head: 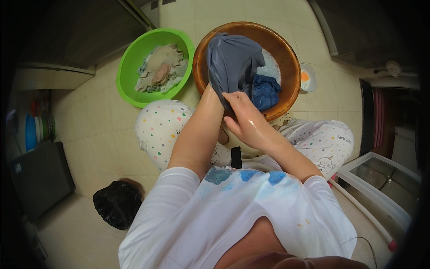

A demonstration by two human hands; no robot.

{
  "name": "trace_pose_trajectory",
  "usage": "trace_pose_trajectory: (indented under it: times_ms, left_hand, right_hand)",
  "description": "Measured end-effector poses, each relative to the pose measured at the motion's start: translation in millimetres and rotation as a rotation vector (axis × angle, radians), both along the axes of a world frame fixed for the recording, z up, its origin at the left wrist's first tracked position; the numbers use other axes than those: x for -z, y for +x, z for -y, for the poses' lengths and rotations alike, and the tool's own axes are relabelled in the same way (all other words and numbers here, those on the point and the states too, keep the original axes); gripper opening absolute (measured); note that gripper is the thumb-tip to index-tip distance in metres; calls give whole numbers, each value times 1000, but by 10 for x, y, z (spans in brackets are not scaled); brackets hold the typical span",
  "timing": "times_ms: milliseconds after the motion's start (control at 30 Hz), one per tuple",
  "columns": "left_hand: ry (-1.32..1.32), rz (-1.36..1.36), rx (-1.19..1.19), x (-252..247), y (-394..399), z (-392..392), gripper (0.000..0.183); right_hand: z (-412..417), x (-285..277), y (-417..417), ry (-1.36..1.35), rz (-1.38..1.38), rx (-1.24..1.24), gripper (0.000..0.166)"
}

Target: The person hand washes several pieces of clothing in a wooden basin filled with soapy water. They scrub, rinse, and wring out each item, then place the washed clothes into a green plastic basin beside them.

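A wet dark grey garment [231, 57] is draped over my left forearm above a brown basin [292, 67]. My left hand is hidden inside the cloth, out of view. With its fingers at the garment's near edge, my right hand [247, 117] grips the cloth close to my left forearm. Inside the basin lie a blue wet garment [265, 92] and white suds [268, 67]. To the left, a green plastic basin [126, 77] holds a heap of pale garments [163, 67], among them a pinkish piece.
Right of the brown basin, a small bowl [311, 80] holds an orange block [304, 76]. My knees flank the near side of the basins. A black plastic bag [117, 205] sits at lower left on the tiled floor [100, 151]. A white-framed glass panel [379, 181] is at right.
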State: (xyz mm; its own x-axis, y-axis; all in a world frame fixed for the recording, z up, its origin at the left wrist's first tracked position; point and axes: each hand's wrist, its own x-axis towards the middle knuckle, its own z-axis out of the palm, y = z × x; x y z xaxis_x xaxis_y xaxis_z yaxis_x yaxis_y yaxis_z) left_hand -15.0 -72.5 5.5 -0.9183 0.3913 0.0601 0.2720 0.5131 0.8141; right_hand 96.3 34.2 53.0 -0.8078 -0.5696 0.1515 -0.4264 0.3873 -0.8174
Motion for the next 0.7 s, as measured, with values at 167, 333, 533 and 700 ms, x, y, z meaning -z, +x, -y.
trace_pose_trajectory:
  times_ms: [167, 333, 533, 700]
  left_hand:
    - [1083, 212, 111, 186, -44, -37, 32]
    - [1578, 653, 45, 157, -28, -92, 31]
    - [1530, 612, -5, 64, 10, -104, 29]
    - [1037, 540, -36, 142, -67, -71, 33]
  right_hand:
    - [-67, -57, -141, -35, 134, 11, 44]
    - [-30, -2, -137, -77, 200, 59, 45]
    - [-21, -80, -183, -7, 201, 26, 38]
    - [-138, 18, -388, -244, 66, 144, 22]
